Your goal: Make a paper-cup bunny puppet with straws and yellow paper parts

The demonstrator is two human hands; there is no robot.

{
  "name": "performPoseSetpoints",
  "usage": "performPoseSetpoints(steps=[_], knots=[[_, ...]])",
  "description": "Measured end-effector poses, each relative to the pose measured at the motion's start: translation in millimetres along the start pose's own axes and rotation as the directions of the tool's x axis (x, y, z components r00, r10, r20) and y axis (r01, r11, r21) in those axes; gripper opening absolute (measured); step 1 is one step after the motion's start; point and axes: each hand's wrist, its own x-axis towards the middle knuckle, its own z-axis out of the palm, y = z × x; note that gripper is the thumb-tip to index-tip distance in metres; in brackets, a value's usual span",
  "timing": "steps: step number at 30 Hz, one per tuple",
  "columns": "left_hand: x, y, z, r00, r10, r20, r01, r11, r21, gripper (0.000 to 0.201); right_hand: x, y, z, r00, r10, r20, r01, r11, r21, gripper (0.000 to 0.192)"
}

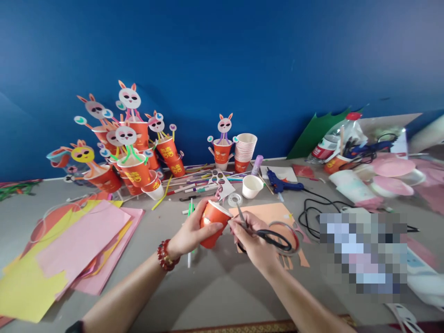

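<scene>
My left hand [194, 226] is wrapped round a tilted orange paper cup [212, 222] with a white rim, held above the middle of the table. Close by on the right, my right hand [255, 238] is closed on a pair of black-handled scissors [275, 239], whose blades point up and away from me. My right fingertips are at the cup's right side, just below its rim; whether they pinch anything there is too small to tell. Beneath the right hand lies a sheet of light orange paper [270, 212] with cut strips near it.
Coloured paper sheets [83, 245] lie at the left. Behind stand several cups with rabbit figures [133, 171], a cup stack [245, 148] and scattered markers [194, 188]. A white cup [252, 186], a blue glue gun [282, 182] with its black cord, and a plastic bottle [328, 143] are at the right.
</scene>
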Motion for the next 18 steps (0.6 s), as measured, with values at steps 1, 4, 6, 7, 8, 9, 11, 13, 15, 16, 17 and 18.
performPoseSetpoints(steps=[1,4,6,7,8,9,11,13,15,16,17,18], knots=[[0,1,-1.0,0.999,-0.033,0.02,0.033,0.999,0.003,0.062,0,-1,-1,0.998,-0.053,0.019,0.054,0.996,-0.072,0.031],[-2,5,-6.0,0.991,-0.122,0.054,0.119,0.992,0.044,0.062,0,-8,-5,0.946,-0.306,0.108,0.325,0.896,-0.304,0.028],[-2,9,-9.7,0.986,-0.159,0.058,0.155,0.985,0.077,0.06,2,-11,-7,0.87,-0.455,0.189,0.492,0.78,-0.386,0.024],[-2,10,-11.3,0.983,-0.172,0.061,0.166,0.982,0.088,0.058,4,-12,-8,0.828,-0.511,0.231,0.56,0.725,-0.402,0.022],[-2,11,-12.6,0.981,-0.183,0.066,0.176,0.98,0.097,0.057,6,-13,-9,0.786,-0.555,0.274,0.617,0.672,-0.409,0.021],[-2,13,-13.8,0.978,-0.195,0.075,0.187,0.977,0.104,0.056,7,-12,-10,0.745,-0.591,0.309,0.665,0.621,-0.416,0.02],[-1,15,-15.5,0.973,-0.21,0.093,0.2,0.974,0.108,0.054,10,-9,-11,0.671,-0.649,0.359,0.736,0.526,-0.426,0.019],[-1,16,-16.7,0.972,-0.213,0.101,0.202,0.973,0.111,0.052,12,-4,-11,0.623,-0.674,0.398,0.774,0.459,-0.436,0.019],[-1,17,-18.1,0.971,-0.216,0.098,0.206,0.973,0.108,0.049,12,0,-12,0.606,-0.651,0.457,0.79,0.419,-0.448,0.021],[-1,17,-19.0,0.969,-0.224,0.1,0.213,0.971,0.109,0.048,11,1,-12,0.596,-0.635,0.491,0.798,0.4,-0.452,0.023],[-1,16,-20.2,0.965,-0.241,0.106,0.23,0.967,0.108,0.048,11,1,-11,0.588,-0.62,0.52,0.805,0.38,-0.456,0.024],[-1,15,-21.5,0.957,-0.265,0.114,0.254,0.962,0.1,0.048,11,1,-11,0.578,-0.611,0.541,0.812,0.362,-0.458,0.025]])
